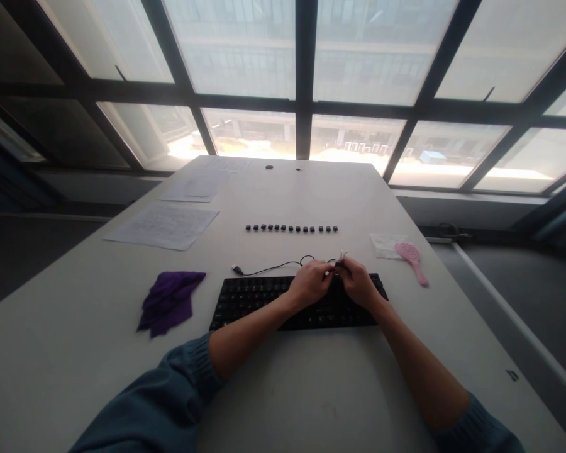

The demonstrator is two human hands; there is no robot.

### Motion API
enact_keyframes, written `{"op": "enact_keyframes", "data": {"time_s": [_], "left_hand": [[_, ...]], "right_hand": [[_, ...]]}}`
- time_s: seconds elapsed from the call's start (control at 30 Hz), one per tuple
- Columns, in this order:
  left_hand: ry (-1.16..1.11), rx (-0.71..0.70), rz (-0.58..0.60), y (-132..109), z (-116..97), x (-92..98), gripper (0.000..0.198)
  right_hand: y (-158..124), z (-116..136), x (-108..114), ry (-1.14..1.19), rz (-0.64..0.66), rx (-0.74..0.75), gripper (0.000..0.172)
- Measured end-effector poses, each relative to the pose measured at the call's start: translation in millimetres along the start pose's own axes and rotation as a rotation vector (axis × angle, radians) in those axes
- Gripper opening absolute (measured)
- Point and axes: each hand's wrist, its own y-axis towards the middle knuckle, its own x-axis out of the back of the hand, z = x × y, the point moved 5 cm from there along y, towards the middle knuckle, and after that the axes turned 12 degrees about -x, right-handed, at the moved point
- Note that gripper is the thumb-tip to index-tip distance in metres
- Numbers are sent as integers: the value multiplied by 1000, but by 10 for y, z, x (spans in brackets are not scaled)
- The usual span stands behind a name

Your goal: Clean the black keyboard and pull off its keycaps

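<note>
Over the back right part of a black keyboard (255, 296), my two hands meet with fingertips pinched together. My left hand (311, 281) is closed, its fingertips at a small black piece (339, 264) that looks like a keycap. Closed from the other side is my right hand (358, 282), around a small white two-pronged tool (343, 254) whose prongs stick up above the fingers. The fingers hide most of both small things. Behind the keyboard lies its black cable (273, 267), ending in a USB plug (237, 270) at the left.
A row of several black keycaps (290, 228) runs across the white table (311, 390) beyond the cable. A purple cloth (170, 302) lies left of the keyboard, with papers (165, 223) behind it. On the right are a pink hairbrush (411, 258) and a clear plastic bag (382, 246).
</note>
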Motion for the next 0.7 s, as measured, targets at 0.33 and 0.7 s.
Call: {"op": "enact_keyframes", "data": {"time_s": [0.33, 0.7], "left_hand": [[-1, -28, 30, 3, 68, -97, 10], [189, -58, 66, 25, -56, -130, 12]], "right_hand": [[-50, -18, -9, -29, -58, 25, 15], [-80, -29, 37, -21, -94, 49, 14]]}}
